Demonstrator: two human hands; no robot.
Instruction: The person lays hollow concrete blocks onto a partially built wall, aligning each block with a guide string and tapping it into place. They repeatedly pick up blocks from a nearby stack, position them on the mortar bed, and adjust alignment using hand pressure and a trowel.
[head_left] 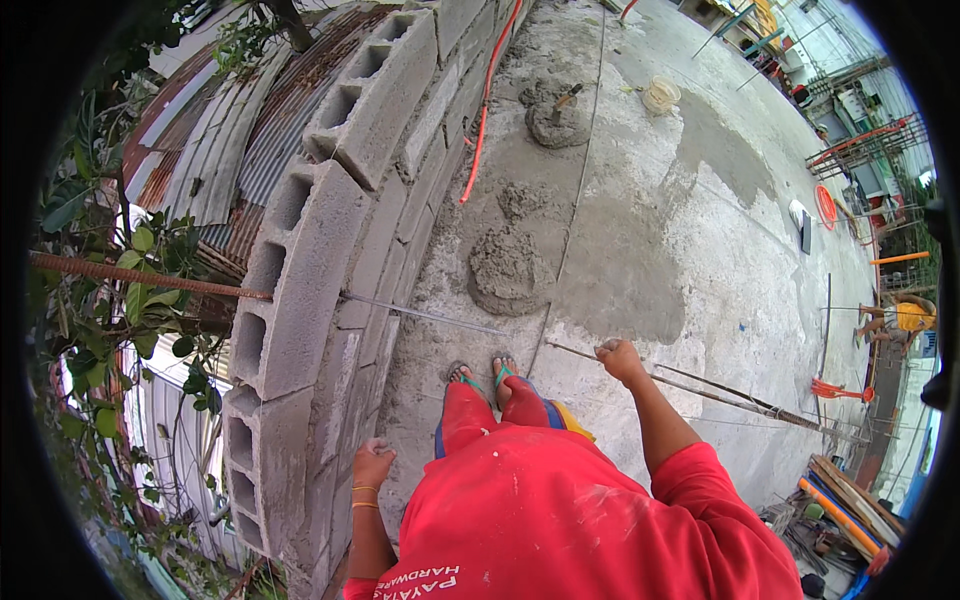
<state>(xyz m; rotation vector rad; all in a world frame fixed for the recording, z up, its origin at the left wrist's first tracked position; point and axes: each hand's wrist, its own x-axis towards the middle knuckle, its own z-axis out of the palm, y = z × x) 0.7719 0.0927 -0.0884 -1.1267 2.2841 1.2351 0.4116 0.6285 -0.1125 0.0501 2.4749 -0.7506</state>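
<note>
The block wall point(310, 280) seems part-built, mortar heaps point(508, 272) apparently unspent, while the right hand point(622, 360) wraps its fingers round a thin rod point(572, 350) pointing toward the slab's point(740, 270) right edge (left hand point(373, 464): fingers unclear).

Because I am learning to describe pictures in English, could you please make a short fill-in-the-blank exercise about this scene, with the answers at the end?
1. The right hand grips a thin rod, while the left hand is nearer to the block wall on the person's ____ side.
2. The shirt is ____ in colour.
3. The sandal straps are ____ in colour.
4. Between the bucket and the nearest grey heap, the feet are closer to the ____.

Missing words: left; red; green; heap.
</note>
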